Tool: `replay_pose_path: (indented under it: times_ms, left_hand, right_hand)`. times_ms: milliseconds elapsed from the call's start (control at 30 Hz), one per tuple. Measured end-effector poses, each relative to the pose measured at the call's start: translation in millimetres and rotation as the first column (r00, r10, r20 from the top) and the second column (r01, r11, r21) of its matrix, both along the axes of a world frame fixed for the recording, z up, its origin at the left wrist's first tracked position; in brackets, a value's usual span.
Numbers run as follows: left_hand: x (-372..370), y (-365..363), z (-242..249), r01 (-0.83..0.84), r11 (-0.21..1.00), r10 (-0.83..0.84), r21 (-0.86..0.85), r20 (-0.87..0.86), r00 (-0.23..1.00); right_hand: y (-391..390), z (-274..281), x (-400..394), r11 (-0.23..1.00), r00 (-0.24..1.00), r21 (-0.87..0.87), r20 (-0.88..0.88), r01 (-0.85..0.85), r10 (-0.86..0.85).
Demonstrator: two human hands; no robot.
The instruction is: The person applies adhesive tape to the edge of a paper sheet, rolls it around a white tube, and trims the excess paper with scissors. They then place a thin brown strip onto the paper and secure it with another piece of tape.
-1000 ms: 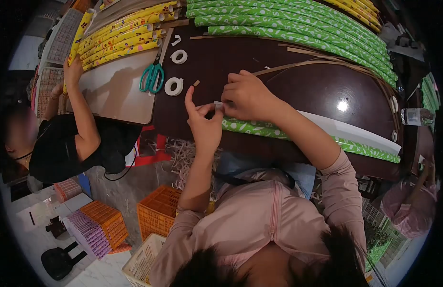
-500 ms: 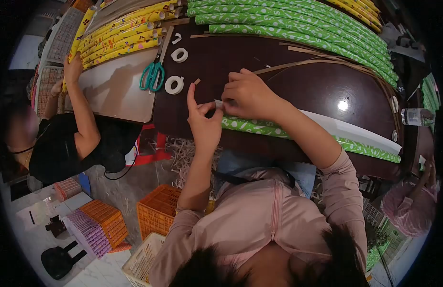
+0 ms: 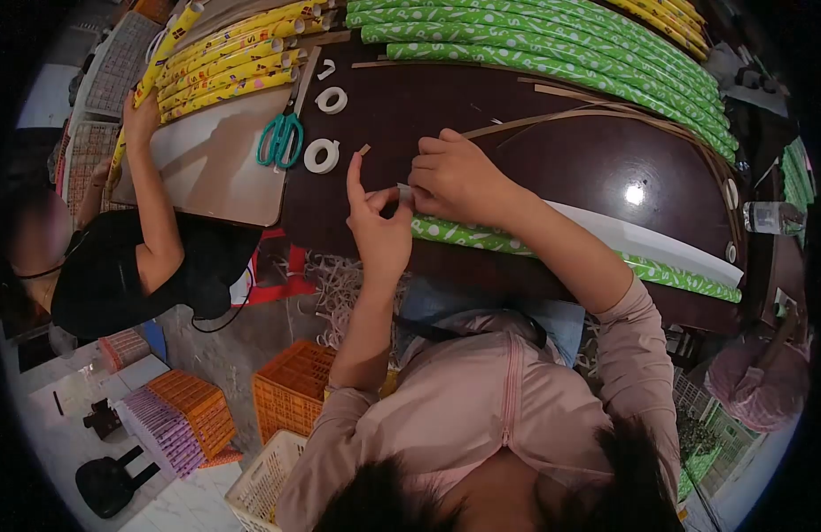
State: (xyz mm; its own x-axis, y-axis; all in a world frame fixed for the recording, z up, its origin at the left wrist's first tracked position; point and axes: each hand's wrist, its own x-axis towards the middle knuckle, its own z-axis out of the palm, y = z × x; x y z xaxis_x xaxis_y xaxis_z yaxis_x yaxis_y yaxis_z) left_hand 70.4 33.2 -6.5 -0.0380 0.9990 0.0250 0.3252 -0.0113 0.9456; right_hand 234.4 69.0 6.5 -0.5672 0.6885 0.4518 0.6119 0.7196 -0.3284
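A roll of green wrapping paper (image 3: 471,232) with white print lies along the near table edge, its loose white underside (image 3: 641,235) folded up behind it. At its left end, my left hand (image 3: 379,226) pinches the whitish paper edge (image 3: 404,190) between thumb and a finger. The index finger points up, its tip beside a small brown strip (image 3: 364,149). My right hand (image 3: 459,180) is closed over the same end, fingers curled against the edge; the fingertips are partly hidden. Left of my hands lie two tape rolls (image 3: 322,156) and teal-handled scissors (image 3: 280,140).
Finished green rolls (image 3: 535,44) line the back of the dark table (image 3: 597,160). Brown strips (image 3: 605,113) curve across the right side, near a clear bottle (image 3: 770,217). At left, a person (image 3: 144,124) handles a yellow roll (image 3: 167,49). Orange crates (image 3: 291,390) stand below.
My hands stay nearly in place at the paper's end, my right fingers shifting slightly. The person at left has moved the yellow roll a little to the right.
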Motion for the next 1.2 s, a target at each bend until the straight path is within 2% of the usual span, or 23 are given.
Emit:
replay_pose_path:
  times_ms: [200,400,467,900,967,1067,1200]
  left_hand:
    - [0.3,0.6,-1.2,-0.012,1.0,0.012,-0.007,-0.008,1.0]
    - [-0.2,1.1,-5.9,-0.016,0.999,0.015,0.03,0.011,1.0]
    - [-0.3,0.9,-2.2,-0.006,1.0,0.007,0.025,-0.024,1.0]
    - [-0.7,0.2,-0.9,0.012,0.999,-0.01,0.045,-0.049,0.999]
    - [-0.7,-0.7,0.0,0.019,0.998,-0.017,0.052,-0.041,0.999]
    - [0.6,-1.8,9.6,0.011,1.0,-0.01,0.004,-0.031,0.999]
    - [-1.5,-1.1,6.2,0.021,1.0,-0.021,-0.013,0.039,0.999]
  right_hand:
    - [-1.5,-1.5,-2.0,0.998,1.0,0.059,-0.005,0.0,0.001]
    - [-6.5,0.5,-6.1,0.994,0.995,0.068,0.058,0.082,-0.086]
    - [-5.5,-2.2,-6.0,0.996,0.995,0.011,-0.023,0.093,-0.093]
    - [-1.8,2.9,0.3,0.987,0.994,-0.147,-0.084,0.063,-0.076]
    - [-2.2,7.2,2.4,0.943,0.983,-0.324,-0.13,0.078,-0.126]
    - [0.7,-3.1,2.1,0.925,0.959,-0.373,-0.23,0.07,-0.165]
    - [1.8,-0.8,3.4,0.88,0.959,-0.474,-0.242,0.017,-0.149]
